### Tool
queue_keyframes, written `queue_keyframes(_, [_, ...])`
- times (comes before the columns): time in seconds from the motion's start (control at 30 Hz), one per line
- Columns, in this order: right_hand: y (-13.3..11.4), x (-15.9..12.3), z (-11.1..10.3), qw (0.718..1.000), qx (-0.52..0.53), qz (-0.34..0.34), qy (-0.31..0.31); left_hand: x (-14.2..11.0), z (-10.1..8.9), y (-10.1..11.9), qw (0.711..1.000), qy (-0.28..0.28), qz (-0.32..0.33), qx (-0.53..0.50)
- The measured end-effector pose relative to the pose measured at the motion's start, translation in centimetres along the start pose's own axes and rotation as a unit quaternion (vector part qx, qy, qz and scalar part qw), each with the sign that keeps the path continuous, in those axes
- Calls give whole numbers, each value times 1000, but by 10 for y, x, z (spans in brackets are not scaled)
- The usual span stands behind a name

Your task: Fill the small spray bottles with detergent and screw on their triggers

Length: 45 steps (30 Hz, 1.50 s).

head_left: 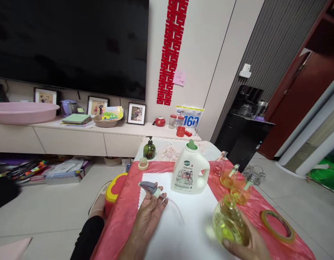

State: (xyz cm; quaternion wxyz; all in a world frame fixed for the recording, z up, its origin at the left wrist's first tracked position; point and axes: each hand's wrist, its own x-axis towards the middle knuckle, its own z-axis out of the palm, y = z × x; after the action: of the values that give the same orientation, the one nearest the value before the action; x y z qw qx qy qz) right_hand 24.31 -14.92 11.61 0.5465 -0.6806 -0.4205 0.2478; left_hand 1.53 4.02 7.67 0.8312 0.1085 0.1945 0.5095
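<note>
The left hand (150, 210) has its grip closed on a gray spray top (149, 186) over the surface (123, 213). The right hand (252, 240) wraps its grip around a yellow bottle (227, 224), near the white jug (184, 179).

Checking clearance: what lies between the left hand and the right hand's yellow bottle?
The head view shows the thin tube of the pump, with the white sheet beneath.

The bottle (228, 221) looks glossy, the jug (189, 171) plastic.
</note>
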Motion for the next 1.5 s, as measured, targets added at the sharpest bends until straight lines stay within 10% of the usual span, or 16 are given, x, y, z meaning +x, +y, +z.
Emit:
queue_keyframes(0.27, [-64, 67, -42, 970, -232, -26, 73, 6, -24, -10, 992, -113, -55, 10])
queue_keyframes(0.77, [-123, 175, -30, 847, -473, -243, 33, 15, -40, -17, 988, -132, -74, 37])
queue_keyframes(1.5, [-154, 204, -17, 696, -647, -312, 8, 15, -39, -18, 987, -129, -83, 38])
